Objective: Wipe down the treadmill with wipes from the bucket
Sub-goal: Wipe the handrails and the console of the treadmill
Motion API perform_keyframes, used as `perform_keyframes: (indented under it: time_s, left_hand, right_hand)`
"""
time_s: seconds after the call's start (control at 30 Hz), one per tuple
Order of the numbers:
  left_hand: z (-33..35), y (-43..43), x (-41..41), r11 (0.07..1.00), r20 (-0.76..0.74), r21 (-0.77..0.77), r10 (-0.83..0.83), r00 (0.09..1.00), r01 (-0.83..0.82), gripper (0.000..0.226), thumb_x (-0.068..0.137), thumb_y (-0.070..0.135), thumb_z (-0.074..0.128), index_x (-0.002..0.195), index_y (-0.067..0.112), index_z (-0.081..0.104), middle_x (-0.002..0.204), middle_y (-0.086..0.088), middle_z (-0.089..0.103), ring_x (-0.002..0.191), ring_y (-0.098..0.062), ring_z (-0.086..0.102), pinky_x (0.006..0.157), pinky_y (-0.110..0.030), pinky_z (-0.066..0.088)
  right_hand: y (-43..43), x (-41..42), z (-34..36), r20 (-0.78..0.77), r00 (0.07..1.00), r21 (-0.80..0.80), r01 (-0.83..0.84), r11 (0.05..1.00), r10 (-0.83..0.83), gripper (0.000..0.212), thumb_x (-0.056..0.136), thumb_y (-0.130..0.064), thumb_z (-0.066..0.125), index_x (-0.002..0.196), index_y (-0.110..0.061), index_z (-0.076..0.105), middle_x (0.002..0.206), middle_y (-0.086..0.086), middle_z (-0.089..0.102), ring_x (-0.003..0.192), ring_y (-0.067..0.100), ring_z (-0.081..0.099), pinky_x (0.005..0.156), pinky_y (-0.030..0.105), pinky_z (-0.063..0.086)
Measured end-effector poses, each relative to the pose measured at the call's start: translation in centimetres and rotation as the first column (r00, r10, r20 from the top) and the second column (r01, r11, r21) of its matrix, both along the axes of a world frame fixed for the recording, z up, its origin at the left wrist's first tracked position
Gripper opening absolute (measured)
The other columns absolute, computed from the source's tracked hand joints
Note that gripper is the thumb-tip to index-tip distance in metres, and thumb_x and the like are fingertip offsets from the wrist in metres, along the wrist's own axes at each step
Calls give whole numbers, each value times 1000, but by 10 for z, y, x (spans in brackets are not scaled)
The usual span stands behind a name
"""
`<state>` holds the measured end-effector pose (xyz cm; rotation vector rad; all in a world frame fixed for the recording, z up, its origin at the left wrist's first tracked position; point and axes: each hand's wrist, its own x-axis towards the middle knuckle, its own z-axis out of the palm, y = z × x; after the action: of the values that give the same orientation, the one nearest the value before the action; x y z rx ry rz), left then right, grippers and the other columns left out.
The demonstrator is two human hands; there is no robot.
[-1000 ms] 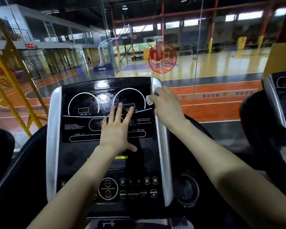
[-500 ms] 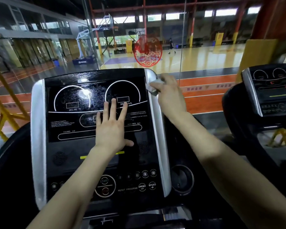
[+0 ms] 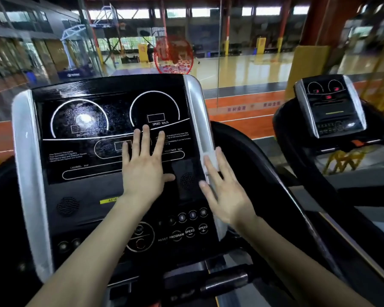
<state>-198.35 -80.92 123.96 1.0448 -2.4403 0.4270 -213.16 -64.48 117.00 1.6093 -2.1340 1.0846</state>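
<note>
Right hand [image 3: 226, 196] slid down grey metal side strip [image 3: 195, 103] of black treadmill console [image 3: 87, 156], top corner to mid-height, since earlier frame. We judge left hand [image 3: 144, 167] braces on console beside it to steady stroke. Left: fingers [image 3: 145, 140] straight, spread, flat, holding nothing. Right: straight fingers press blurred white wipe [image 3: 211, 156] onto strip. Bucket unseen.

Both forearms [image 3: 91, 244] are bare right to the wrist, and the left hand [image 3: 142, 173] and right hand [image 3: 228, 198] are bare too — slim, long-fingered.

Open gap between console [image 3: 111, 151]; neighbouring treadmill [image 3: 329, 107]
</note>
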Motion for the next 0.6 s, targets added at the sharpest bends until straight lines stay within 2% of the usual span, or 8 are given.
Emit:
perform_keyframes:
  time_s: [0.1, 0.17, 0.3, 0.4, 0.47, 0.53, 0.6]
  left_hand:
    - [2, -1, 2, 1000, -18, 16, -10, 1000, 10, 134, 72, 73, 83, 172, 32, 4, 180, -10, -7, 166, -30, -2, 133, -56, 11]
    - [3, -1, 1, 999, -19, 32, -1, 1000, 2, 135, 71, 74, 84, 172, 33, 3, 180, -8, -6, 166, -29, -2, 133, -55, 11]
    - [1, 1, -2, 998, -29, 59, 21, 999, -19, 135, 72, 72, 84, 171, 35, 0, 180, -6, -9, 166, -27, -5, 133, -54, 9]
    - [1, 0, -5, 995, -39, 91, 35, 999, -31, 134, 73, 67, 86, 171, 35, 1, 180, -5, -11, 166, -26, -6, 133, -54, 9]
    - [-2, 4, -6, 994, -61, 105, 45, 997, -39, 128, 76, 62, 86, 172, 34, 6, 180, -7, -8, 166, -27, -4, 133, -53, 12]
    - [-10, 14, -5, 992, -115, 117, 59, 992, -46, 115, 82, 52, 87, 171, 31, 17, 179, -12, 1, 166, -31, 5, 132, -52, 18]
    - [-22, 31, -3, 994, -154, 99, 63, 986, -48, 97, 88, 38, 86, 167, 27, 31, 176, -17, 18, 161, -37, 21, 129, -53, 27]
  right_hand:
    - [-49, -21, 49, -64, 993, -25, 96, 995, -97, 64, 113, -51, 36, 170, -30, 17, 178, -2, -10, 164, 14, -6, 115, 34, 42]
    - [-68, -26, 68, -48, 993, -24, 111, 994, -112, 64, 113, -50, 37, 170, -29, 18, 179, 2, -7, 165, 18, -3, 120, 36, 37]
    - [-45, -16, 42, -36, 998, -44, 55, 998, -57, 62, 113, -44, 40, 170, -29, 21, 178, -4, -11, 164, 13, -7, 118, 22, 25]
    - [13, 9, -23, -1, 1000, -10, -1, 1000, 1, 61, 114, -40, 43, 169, -31, 21, 177, -11, -16, 163, 8, -8, 110, 12, 33]
    - [57, 29, -68, 75, 995, 97, -66, 993, 59, 63, 114, -41, 42, 169, -36, 13, 175, -16, -22, 163, 9, -9, 108, 18, 46]
    - [79, 33, -86, 145, 983, 170, -132, 976, 108, 65, 115, -43, 37, 168, -43, 1, 171, -20, -29, 164, 12, -8, 107, 33, 56]
    - [66, 18, -74, 150, 983, 184, -137, 973, 110, 65, 115, -45, 32, 167, -45, -6, 170, -19, -32, 164, 14, -9, 115, 45, 50]
